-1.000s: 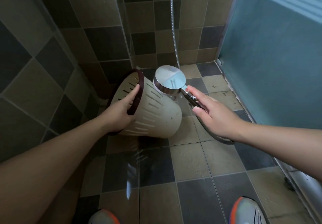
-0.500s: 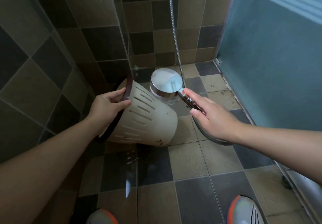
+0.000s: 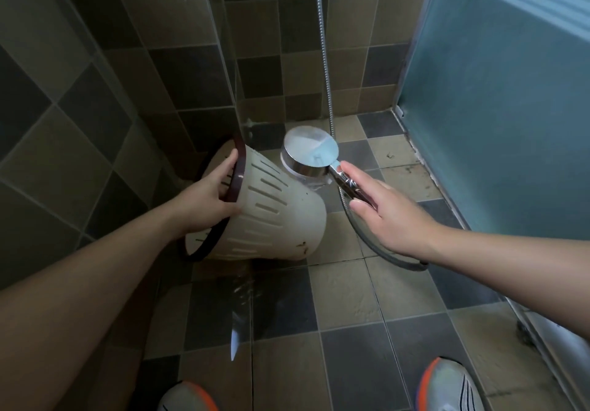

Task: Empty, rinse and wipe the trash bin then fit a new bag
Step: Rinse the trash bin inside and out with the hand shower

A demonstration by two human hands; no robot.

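The left hand (image 3: 207,199) holds the tipped trash bin (image 3: 271,215) by its dark rim, low over the wet floor (image 3: 281,308); the right hand (image 3: 383,212) grips the shower head (image 3: 308,152) just beside the bin. Better to turn the bin slowly, so every slot gets sprayed.

— Where does the view look from?
— From the person's head, facing forward and steeply down at the tiled floor (image 3: 344,308), wide-angle, close in.
— What frames it?
— Both forearms reach in from 7 and 4 o'clock; shoes (image 3: 447,388) at 6; glass door (image 3: 510,91) at 2.
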